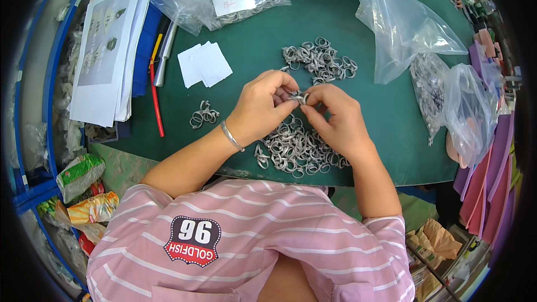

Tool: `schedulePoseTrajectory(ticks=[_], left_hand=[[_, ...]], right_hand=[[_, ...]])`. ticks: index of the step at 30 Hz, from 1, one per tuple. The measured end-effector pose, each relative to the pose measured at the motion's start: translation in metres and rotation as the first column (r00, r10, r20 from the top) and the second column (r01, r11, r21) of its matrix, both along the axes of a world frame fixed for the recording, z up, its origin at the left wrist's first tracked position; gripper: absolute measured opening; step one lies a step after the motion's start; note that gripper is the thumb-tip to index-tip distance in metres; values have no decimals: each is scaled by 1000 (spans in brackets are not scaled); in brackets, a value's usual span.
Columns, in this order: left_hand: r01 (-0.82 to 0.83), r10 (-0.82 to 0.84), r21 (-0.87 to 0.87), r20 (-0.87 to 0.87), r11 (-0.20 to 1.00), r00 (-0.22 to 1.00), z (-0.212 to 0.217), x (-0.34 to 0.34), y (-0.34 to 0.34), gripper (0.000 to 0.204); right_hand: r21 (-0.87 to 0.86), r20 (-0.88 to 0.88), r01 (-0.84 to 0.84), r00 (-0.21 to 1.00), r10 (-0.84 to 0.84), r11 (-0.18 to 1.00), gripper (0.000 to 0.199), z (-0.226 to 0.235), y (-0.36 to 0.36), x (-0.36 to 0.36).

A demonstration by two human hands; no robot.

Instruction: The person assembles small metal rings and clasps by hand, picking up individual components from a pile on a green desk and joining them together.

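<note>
Above the green table, my left hand [262, 103] and my right hand [339, 116] meet fingertip to fingertip. Pinched between them are small grey metal rings [298, 98]; fingers partly cover these, so how many each hand has is unclear. Both hands are closed, thumbs against forefingers. Just below them, close to my chest, spreads a large pile of similar rings [296, 148]. Beyond my fingers lies a second pile of rings [319, 60]. A small cluster of rings [204, 114] rests left of my left wrist, which wears a metal bangle [231, 136].
White paper squares [207, 66] lie at the left, beside a red and yellow pen [156, 98] and printed sheets [106, 56]. A clear bag of rings [246, 14] stands at the back. Clear plastic bags [400, 28] cover the right side. A blue rack [49, 78] borders the left.
</note>
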State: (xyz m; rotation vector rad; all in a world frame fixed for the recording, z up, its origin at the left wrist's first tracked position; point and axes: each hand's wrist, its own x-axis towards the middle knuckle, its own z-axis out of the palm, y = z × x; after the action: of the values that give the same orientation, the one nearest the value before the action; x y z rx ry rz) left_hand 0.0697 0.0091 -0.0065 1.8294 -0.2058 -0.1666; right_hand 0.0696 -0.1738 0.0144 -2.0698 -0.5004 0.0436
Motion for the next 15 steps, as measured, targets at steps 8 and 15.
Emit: schedulePoseTrajectory(ticks=[8, 15], left_hand=[[43, -77, -231, -140, 972, 987, 12, -4, 7, 25], [123, -148, -176, -132, 977, 980, 23, -14, 3, 26]], right_hand=[[151, -86, 52, 996, -39, 987, 19, -5, -9, -11], [412, -385, 216, 922, -46, 885, 13, -5, -6, -21]])
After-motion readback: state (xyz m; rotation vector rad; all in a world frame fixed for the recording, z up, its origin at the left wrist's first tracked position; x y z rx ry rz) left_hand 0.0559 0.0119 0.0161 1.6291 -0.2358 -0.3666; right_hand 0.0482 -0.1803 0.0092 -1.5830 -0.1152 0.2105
